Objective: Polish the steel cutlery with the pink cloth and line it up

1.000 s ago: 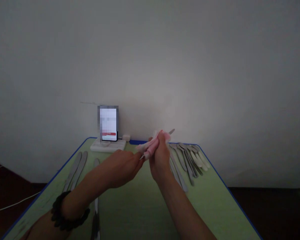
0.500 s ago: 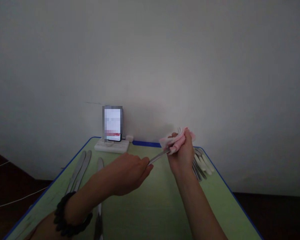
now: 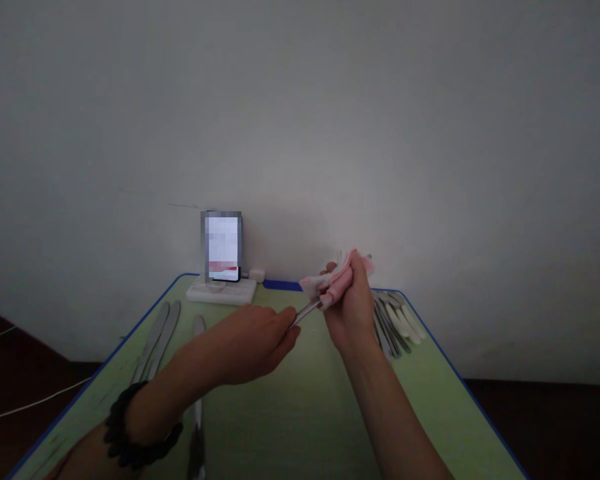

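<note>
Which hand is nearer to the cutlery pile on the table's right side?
Right. The right hand, closed around the pink cloth, appears just left of the cutlery pile; the left hand is farther left, gripping a metal utensil.

crumpled pink-and-white cloth (image 3: 339, 285), wrapped around slanting metal utensil (image 3: 307, 311)

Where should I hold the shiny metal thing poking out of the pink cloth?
Probably grip the metal utensil by its slim lower-left end, from the left, like the left hand: it slants that way out of the pink cloth, which the right hand holds.
</note>
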A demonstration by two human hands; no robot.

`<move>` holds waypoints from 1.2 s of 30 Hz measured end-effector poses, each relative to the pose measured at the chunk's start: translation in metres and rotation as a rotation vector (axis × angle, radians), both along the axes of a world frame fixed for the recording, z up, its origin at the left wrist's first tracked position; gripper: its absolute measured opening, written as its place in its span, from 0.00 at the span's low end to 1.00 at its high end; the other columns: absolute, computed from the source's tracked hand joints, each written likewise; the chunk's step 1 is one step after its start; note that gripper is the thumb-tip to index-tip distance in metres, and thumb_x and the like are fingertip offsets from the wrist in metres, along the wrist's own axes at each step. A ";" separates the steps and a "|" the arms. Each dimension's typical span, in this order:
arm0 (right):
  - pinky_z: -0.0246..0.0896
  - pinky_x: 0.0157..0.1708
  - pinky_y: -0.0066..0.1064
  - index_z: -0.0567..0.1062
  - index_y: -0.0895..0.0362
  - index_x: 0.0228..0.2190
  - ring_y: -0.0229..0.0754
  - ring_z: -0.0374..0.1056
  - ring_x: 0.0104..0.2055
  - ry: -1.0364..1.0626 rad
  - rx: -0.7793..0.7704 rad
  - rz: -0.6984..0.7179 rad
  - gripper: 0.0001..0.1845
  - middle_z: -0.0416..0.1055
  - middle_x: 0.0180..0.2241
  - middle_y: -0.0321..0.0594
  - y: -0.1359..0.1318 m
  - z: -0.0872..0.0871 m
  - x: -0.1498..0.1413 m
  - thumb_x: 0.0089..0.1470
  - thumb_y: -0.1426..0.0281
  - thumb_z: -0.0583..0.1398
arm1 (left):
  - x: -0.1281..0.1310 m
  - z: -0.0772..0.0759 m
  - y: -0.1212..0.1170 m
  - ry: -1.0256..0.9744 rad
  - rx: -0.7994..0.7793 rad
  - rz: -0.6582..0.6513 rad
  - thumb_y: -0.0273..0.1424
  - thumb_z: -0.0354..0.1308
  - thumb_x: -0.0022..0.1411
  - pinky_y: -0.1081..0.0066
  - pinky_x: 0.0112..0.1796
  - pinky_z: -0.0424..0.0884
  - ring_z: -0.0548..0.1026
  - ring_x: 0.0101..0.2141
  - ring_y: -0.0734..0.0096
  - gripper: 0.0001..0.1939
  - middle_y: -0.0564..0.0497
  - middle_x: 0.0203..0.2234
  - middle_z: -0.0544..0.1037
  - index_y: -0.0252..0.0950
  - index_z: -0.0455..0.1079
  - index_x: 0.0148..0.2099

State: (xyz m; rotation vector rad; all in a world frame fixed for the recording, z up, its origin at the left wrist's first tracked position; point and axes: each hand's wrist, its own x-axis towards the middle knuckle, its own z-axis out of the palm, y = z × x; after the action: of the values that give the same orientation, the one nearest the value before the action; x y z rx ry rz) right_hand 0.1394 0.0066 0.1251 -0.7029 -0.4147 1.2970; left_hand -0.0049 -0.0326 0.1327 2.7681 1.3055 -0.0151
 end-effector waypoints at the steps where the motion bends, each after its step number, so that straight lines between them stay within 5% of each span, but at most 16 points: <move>1: 0.62 0.21 0.26 0.65 0.54 0.28 0.32 0.60 0.17 0.006 0.004 -0.019 0.14 0.66 0.19 0.27 0.001 0.002 0.003 0.52 0.57 0.59 | -0.002 0.000 0.000 -0.007 -0.017 -0.002 0.35 0.37 0.70 0.68 0.24 0.63 0.75 0.24 0.61 0.17 0.48 0.23 0.76 0.35 0.66 0.40; 9: 0.64 0.20 0.28 0.62 0.52 0.27 0.33 0.61 0.16 0.051 0.034 -0.166 0.12 0.65 0.18 0.26 0.001 0.012 0.014 0.53 0.58 0.56 | -0.015 -0.005 0.004 -0.088 -0.096 0.017 0.40 0.36 0.70 0.69 0.25 0.63 0.74 0.25 0.62 0.20 0.48 0.23 0.75 0.36 0.66 0.38; 19: 0.60 0.17 0.26 0.64 0.53 0.28 0.34 0.61 0.17 0.031 0.019 -0.070 0.16 0.65 0.20 0.26 0.000 0.004 0.007 0.48 0.54 0.60 | -0.017 0.001 0.004 -0.061 -0.145 0.046 0.39 0.35 0.70 0.68 0.26 0.64 0.75 0.26 0.62 0.21 0.47 0.24 0.76 0.35 0.67 0.38; 27: 0.65 0.28 0.27 0.69 0.56 0.29 0.35 0.64 0.24 -0.092 -0.008 0.110 0.18 0.66 0.22 0.31 -0.008 -0.011 -0.020 0.49 0.53 0.61 | -0.010 -0.005 0.009 -0.139 -0.127 0.052 0.35 0.36 0.70 0.69 0.29 0.66 0.76 0.28 0.63 0.18 0.45 0.30 0.78 0.34 0.66 0.44; 36: 0.67 0.27 0.30 0.67 0.54 0.27 0.35 0.64 0.20 -0.015 0.066 -0.002 0.13 0.67 0.21 0.29 -0.007 0.020 0.015 0.54 0.58 0.58 | -0.023 -0.001 0.007 -0.161 -0.091 0.019 0.39 0.36 0.71 0.70 0.28 0.64 0.74 0.27 0.65 0.20 0.50 0.24 0.75 0.37 0.66 0.40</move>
State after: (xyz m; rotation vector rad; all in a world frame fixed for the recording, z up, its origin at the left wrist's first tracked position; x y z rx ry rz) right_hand 0.1542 -0.0005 0.1448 -0.6574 -0.4669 1.2712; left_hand -0.0280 -0.0257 0.1316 2.6194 1.2586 0.1421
